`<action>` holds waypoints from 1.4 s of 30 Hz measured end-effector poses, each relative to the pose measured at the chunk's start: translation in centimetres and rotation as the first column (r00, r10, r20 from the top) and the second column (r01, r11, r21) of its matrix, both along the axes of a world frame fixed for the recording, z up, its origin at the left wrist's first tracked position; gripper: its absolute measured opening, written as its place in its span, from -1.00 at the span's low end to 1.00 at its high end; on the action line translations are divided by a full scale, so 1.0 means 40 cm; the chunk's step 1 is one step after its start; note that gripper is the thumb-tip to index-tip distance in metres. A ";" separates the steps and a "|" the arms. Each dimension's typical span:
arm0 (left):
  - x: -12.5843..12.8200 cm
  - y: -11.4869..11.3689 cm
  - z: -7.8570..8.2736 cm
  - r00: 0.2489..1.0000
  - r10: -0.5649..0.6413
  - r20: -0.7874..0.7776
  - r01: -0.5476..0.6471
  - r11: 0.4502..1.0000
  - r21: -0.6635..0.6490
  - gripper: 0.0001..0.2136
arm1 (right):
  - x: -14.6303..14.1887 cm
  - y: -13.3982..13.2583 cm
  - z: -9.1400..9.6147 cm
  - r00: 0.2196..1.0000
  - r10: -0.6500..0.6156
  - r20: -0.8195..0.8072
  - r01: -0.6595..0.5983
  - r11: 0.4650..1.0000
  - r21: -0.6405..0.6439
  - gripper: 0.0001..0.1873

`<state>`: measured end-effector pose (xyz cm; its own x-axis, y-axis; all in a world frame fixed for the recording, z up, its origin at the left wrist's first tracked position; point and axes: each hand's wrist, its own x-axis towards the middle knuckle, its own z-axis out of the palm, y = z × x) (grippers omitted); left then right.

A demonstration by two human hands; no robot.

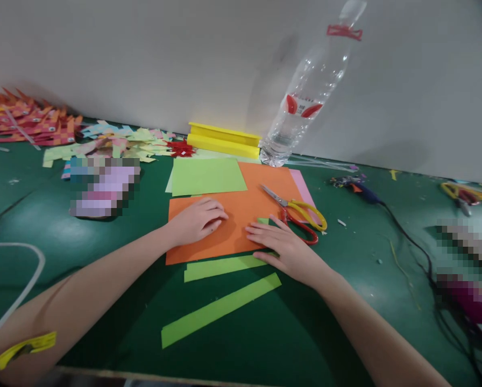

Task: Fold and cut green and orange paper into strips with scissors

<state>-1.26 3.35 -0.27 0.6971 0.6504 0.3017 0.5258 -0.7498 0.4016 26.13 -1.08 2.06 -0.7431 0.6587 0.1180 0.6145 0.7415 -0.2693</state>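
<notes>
My left hand point(198, 220) rests on a sheet of orange paper point(233, 236), fingers loosely bent and thumb apart, with nothing seen in it. My right hand point(283, 244) lies flat with fingers stretched out over the right part of the same sheet. A small bit of green paper point(262, 221) shows past its fingers. Just beyond that hand are scissors point(293, 207) with one yellow and one red handle, tips pointing up-left. Below the orange sheet lies a green paper strip point(220, 266), its right end under my right hand. Nearer me lies another green strip point(220, 310), slanted.
Behind the orange sheet is light green paper point(206, 176). A plastic bottle point(297, 107) and a folded yellow strip point(225, 141) stand by the wall. Paper scraps point(128, 142) and red-orange folded pieces point(31, 123) pile up left. A corded tool point(364, 192) lies right.
</notes>
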 end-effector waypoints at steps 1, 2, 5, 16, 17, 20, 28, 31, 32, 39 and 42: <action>-0.001 0.000 0.000 1.000 0.003 0.013 -0.003 1.000 -0.013 -0.76 | 0.000 0.001 0.001 1.000 -0.006 -0.017 0.006 1.000 -0.009 -0.61; -0.002 0.000 0.001 1.000 0.013 0.027 -0.012 1.000 -0.020 -0.76 | -0.001 0.001 0.002 0.999 -0.010 -0.031 0.009 1.000 -0.016 -0.61; -0.005 -0.004 0.009 0.997 0.061 0.052 -0.062 0.998 0.019 -0.75 | -0.001 0.001 0.002 0.998 -0.013 -0.058 0.012 1.000 -0.017 -0.63; -0.001 -0.021 0.018 0.986 0.097 -0.138 -0.073 0.982 0.172 -0.74 | 0.005 0.003 -0.016 0.990 -0.025 -0.139 0.025 1.000 0.000 -0.66; -0.002 -0.019 0.012 0.983 0.100 -0.156 -0.074 0.984 0.163 -0.73 | 0.005 0.003 -0.017 0.990 -0.023 -0.142 0.023 1.000 0.000 -0.67; -0.006 -0.011 -0.005 0.976 0.115 -0.184 -0.099 0.991 0.095 -0.68 | 0.005 0.004 -0.018 0.989 -0.020 -0.147 0.020 1.000 0.000 -0.67; -0.012 -0.002 -0.021 0.978 0.123 -0.168 -0.118 0.992 0.043 -0.64 | 0.000 0.005 -0.013 0.992 -0.074 -0.097 0.076 0.997 0.020 -0.57; -0.010 -0.003 -0.018 0.979 0.119 -0.167 -0.112 0.993 0.047 -0.64 | -0.004 0.004 -0.012 0.994 -0.112 -0.006 0.112 0.994 0.016 -0.48; -0.009 -0.004 -0.016 0.978 0.120 -0.171 -0.113 0.992 0.047 -0.64 | -0.005 0.005 -0.013 0.993 -0.114 0.023 0.114 0.994 0.008 -0.45; -0.005 -0.007 -0.012 0.978 0.123 -0.167 -0.118 0.992 0.044 -0.65 | -0.007 0.012 -0.026 0.991 -0.127 0.040 0.129 0.991 -0.044 -0.37; -0.005 -0.007 -0.013 0.978 0.124 -0.165 -0.118 0.992 0.042 -0.64 | -0.011 0.016 -0.021 0.991 -0.131 0.030 0.134 0.987 -0.094 -0.40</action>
<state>-1.45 3.06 -0.77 0.6561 0.7251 0.2093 0.6713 -0.6874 0.2773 25.70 -0.45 1.22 -0.6502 0.7590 0.0335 0.7126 0.6246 -0.3195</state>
